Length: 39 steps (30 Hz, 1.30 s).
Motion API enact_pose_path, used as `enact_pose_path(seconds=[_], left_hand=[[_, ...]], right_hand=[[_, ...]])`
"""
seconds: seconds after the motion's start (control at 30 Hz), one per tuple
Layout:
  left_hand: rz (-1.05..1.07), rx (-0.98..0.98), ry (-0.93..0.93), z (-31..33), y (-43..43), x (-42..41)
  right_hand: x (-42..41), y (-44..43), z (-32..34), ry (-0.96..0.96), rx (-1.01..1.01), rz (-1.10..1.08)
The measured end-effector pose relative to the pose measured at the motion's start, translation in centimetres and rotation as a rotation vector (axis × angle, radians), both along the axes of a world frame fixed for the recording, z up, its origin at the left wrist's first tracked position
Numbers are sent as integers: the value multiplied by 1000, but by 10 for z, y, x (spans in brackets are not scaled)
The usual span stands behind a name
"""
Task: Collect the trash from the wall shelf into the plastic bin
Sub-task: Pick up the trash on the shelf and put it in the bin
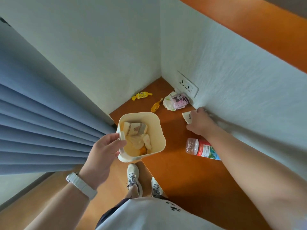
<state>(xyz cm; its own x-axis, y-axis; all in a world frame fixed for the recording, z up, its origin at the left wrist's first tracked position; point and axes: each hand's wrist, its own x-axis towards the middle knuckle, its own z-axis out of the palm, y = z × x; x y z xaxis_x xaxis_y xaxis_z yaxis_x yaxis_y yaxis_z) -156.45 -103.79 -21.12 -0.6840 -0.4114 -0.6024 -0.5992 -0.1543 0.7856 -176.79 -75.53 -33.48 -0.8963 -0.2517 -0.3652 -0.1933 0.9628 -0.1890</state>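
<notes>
- A corner alcove: an orange-brown wall shelf (174, 146) fills the centre and lower right of the frame, boxed in by white textured walls (116, 55). A pleated blue curtain (41, 122) hangs at the left and a wall socket (186, 84) sits low on the right-hand wall.
- The cream plastic bin (132, 114) is at frame centre, over the shelf's left edge. It already holds crumpled paper and a printed packet.
- The left hand (103, 151) grips the bin's near rim, thumb inside and fingers curled around the outside; a pale watch band (81, 185) is on that wrist.
- The right hand (201, 123) lies over a white paper scrap (186, 116) right of centre, hard against the wall. Its back faces the camera, so I cannot tell whether the fingers have pinched the scrap or only rest on it.
- Trash left on the shelf:
  - a yellow candy wrapper (141, 95) by the back wall
  - an amber wrapper (156, 106) just above the bin
  - a pink packet (180, 101) in crumpled white paper below the socket
  - a crushed clear bottle (201, 149) with a red-and-green label, under the right forearm
- Handling, as I judge it:
  - The scrap and wrappers look feather-light and limp. A fingertip pinch at a free edge or twisted end should do.
  - The wrappers' film may be slippery.
  - The bottle looks light and springy, best taken around its labelled middle.
- Below the shelf edge, two pale shoes (132, 178) stand on a wood-toned floor.
</notes>
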Motion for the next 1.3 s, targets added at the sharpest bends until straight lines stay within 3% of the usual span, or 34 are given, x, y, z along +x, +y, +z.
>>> enact_pose_path(seconds=[0.37,0.57,0.77,0.97,1.13,1.3], left_hand=[[-35,-1,-14,-4,-1,-5],[-87,-15,-19,-3,2,-13],[-134,-10,6,-2,5,-19],[-168,5,53,2,6,-19],[-208,-53,79,8,5,-14],[-185,-16,103,6,-6,-10]], right_hand=[[22,-3,37,180,-185,-17],[48,-10,91,181,-572,-87],[91,-33,134,154,-866,42],[118,-63,128,-57,-798,226],[124,-87,125,-305,-563,334],[124,-102,130,-312,-540,352]])
